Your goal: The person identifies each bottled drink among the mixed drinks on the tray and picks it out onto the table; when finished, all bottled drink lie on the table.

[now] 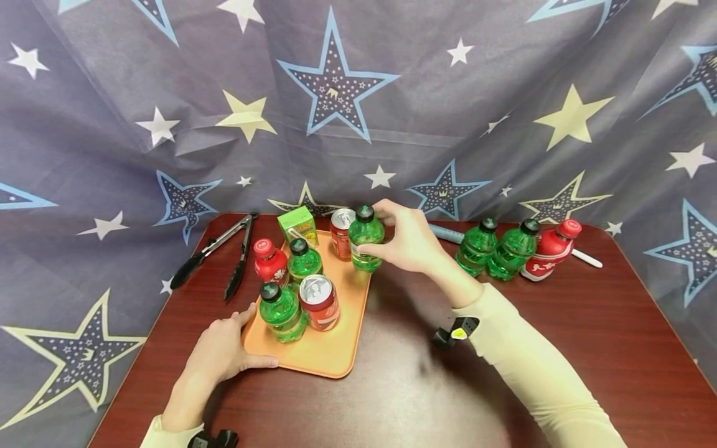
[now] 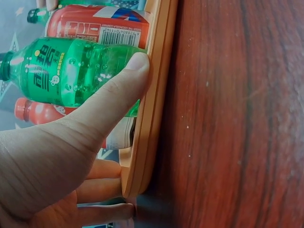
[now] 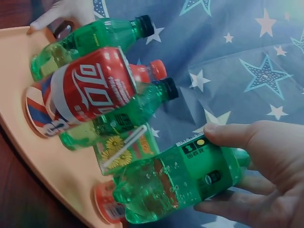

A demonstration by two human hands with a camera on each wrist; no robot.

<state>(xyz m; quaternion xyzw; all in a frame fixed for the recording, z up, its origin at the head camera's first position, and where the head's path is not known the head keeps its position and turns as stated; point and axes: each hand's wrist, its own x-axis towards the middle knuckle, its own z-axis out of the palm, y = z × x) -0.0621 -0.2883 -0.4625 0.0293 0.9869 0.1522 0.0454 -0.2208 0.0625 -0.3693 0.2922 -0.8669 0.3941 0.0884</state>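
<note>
My right hand [image 1: 407,239] grips a green soda bottle [image 1: 366,249] with a black cap between thumb and fingers. That bottle appears at the right rim of an orange tray [image 1: 342,348], beside a red can [image 1: 342,236] at the back. At the tray's near left corner, my left hand [image 1: 221,348] holds the edge, its thumb against the front rim [image 2: 159,85]. Next to it stands another green bottle [image 1: 282,314], with a large red can [image 3: 90,90] to its right. Behind are a third green bottle [image 1: 304,264], a red bottle [image 1: 271,264] and a green drink carton [image 3: 128,149].
Tongs [image 1: 210,249] lie spread left of the tray. On the right side of the table [image 1: 560,348] two green bottles, one of them the outer bottle [image 1: 476,249], stand beside a red bottle [image 1: 551,249]. A white-handled item [image 1: 587,258] lies behind. A star-patterned cloth [image 1: 392,112] hangs behind.
</note>
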